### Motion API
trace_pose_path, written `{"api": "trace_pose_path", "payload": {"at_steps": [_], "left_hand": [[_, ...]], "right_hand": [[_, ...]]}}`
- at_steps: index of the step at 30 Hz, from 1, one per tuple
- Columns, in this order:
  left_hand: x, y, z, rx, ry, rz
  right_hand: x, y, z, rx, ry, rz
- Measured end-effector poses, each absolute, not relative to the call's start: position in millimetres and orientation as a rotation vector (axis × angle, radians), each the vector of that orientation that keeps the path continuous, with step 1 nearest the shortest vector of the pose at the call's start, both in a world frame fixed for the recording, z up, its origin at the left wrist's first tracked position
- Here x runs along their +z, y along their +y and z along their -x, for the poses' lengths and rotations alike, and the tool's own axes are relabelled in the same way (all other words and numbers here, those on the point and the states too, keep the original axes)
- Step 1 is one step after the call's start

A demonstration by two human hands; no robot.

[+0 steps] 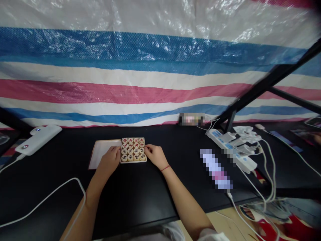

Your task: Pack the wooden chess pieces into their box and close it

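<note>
A small square box (pixel 121 150) packed with round wooden chess pieces (pixel 133 149), marked in red and black, sits on the black table (pixel 135 194). My left hand (pixel 110 160) rests against the box's left side, fingers curled on its edge. My right hand (pixel 155 155) grips the box's right side; a red string circles that wrist. The box's flat lid (pixel 101 152) lies just left of the box, partly under my left hand.
Two white power banks (pixel 37 139) lie at the far left, a white cable (pixel 50 197) trailing across the table. A white power strip (pixel 230 147) with plugs and cords sits at the right. A striped tarp (pixel 150 67) hangs behind. Black frame bars (pixel 263 87) cross the right.
</note>
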State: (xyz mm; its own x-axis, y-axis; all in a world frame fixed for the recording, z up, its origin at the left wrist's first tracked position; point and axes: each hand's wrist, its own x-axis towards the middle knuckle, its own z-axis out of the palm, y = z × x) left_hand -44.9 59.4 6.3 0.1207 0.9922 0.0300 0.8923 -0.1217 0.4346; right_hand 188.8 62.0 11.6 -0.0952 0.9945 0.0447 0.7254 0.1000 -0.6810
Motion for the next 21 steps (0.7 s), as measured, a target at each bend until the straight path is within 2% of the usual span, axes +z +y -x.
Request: {"api": "trace_pose_path", "payload": {"at_steps": [6,11,21], "left_hand": [[11,70,42,0.559,2.024,-2.139],[23,83,30,0.416,2.126,-2.157],[29,75,21,0.517,2.129,-2.189]], "right_hand": [[12,58,-180,0.662,-1.931,1.639],[13,56,-174,0.654,-1.925,1.659],[13,55,-175,0.694,-1.898,1.667]]}}
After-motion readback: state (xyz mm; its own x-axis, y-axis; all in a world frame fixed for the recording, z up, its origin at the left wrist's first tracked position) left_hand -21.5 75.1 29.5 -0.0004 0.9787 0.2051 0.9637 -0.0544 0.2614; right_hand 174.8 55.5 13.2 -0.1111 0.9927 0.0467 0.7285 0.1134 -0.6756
